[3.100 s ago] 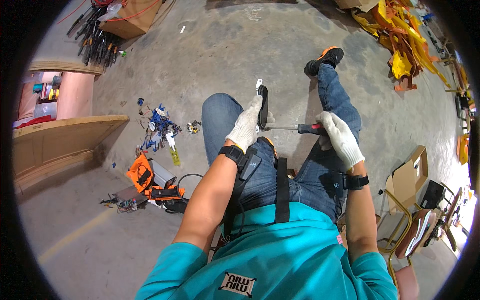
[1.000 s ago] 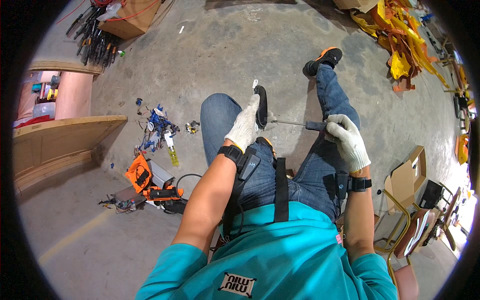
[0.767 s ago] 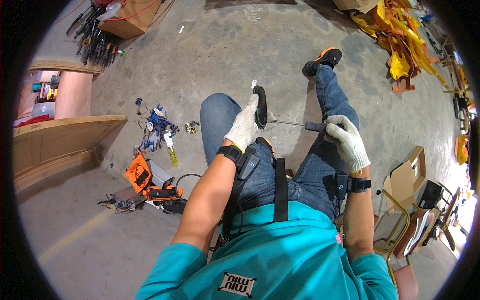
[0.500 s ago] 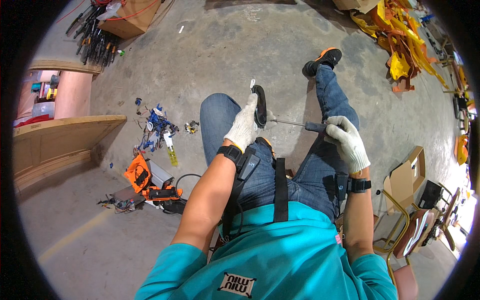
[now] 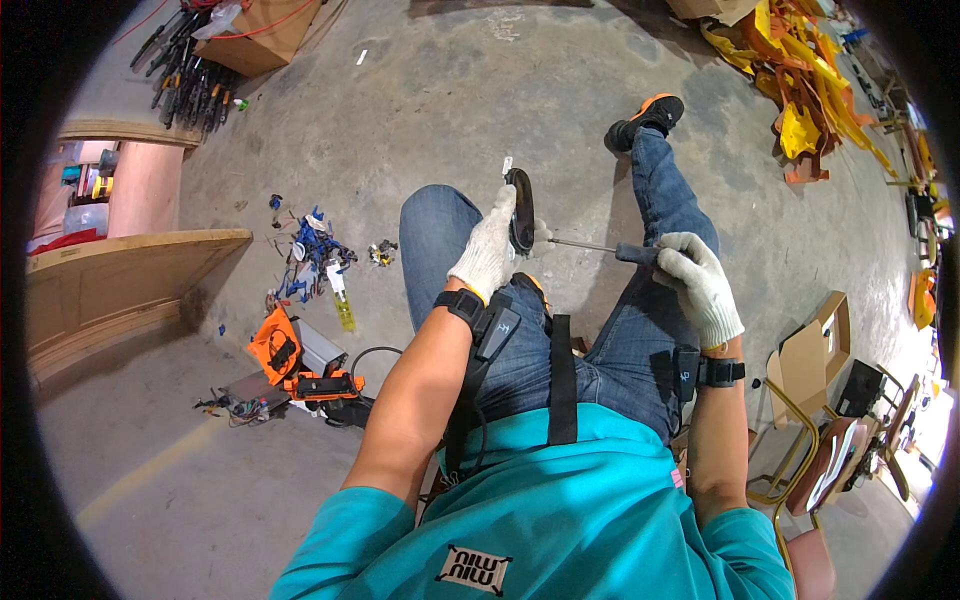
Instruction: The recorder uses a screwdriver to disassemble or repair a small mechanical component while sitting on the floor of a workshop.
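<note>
Both my hands wear white knit gloves. My left hand (image 5: 489, 245) is closed round a black rounded part (image 5: 522, 210) that stands on edge above my left knee, and a small white tab (image 5: 507, 165) sticks out at its far end. In my right hand (image 5: 696, 282), the fingers are wrapped round the dark handle of a screwdriver (image 5: 634, 254). Its thin metal shaft points left toward the black part. The tip lies close to the left hand's fingers; whether it touches the part I cannot tell.
On the floor at left lie blue scraps and wires (image 5: 318, 245), with an orange-and-black device (image 5: 325, 386) nearer me. A wooden panel (image 5: 140, 280) stands beyond them. Yellow and orange plastic pieces (image 5: 800, 110) are heaped far right. An open cardboard box (image 5: 800, 370) and chairs stand at right.
My right hand and the screwdriver have shifted slightly right, drawing the tip a little away from the black part. My left hand has barely moved.
</note>
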`<control>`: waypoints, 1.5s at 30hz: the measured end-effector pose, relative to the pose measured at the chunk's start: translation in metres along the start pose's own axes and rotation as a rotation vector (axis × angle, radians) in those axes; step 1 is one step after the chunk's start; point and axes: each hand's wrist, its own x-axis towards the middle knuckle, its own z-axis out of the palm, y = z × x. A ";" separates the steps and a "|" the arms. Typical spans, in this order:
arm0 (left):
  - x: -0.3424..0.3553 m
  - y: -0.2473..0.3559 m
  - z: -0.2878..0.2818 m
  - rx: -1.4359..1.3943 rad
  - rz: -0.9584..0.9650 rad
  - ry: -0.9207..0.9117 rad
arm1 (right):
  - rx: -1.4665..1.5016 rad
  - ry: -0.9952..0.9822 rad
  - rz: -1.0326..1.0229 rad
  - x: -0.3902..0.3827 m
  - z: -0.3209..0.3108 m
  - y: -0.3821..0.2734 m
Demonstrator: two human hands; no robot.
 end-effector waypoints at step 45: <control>0.003 0.000 0.011 0.038 -0.066 -0.003 | 0.553 0.149 0.040 0.008 -0.009 0.013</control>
